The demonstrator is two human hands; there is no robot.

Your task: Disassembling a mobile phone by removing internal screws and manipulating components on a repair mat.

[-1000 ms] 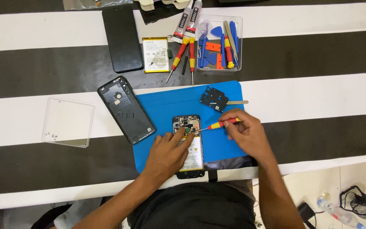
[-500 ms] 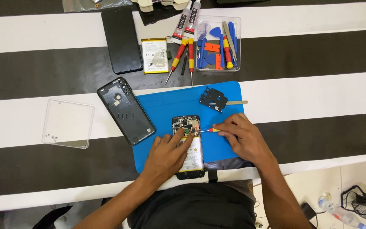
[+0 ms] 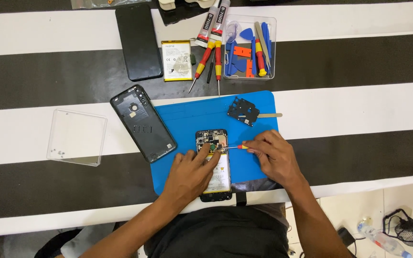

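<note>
Resting flat, fingers spread, on opened phone: left hand | right hand: fingers closed on red-yellow screwdriver, tip at phone's upper board | phone lying on blue mat, black back cover beside mat's left edge

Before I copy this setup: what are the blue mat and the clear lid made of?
Blue mat: probably silicone or rubber, matte, lying flat with no glare. Clear lid: likely hard plastic, glossy; the striped cloth shows through it and its rim catches light.
</note>
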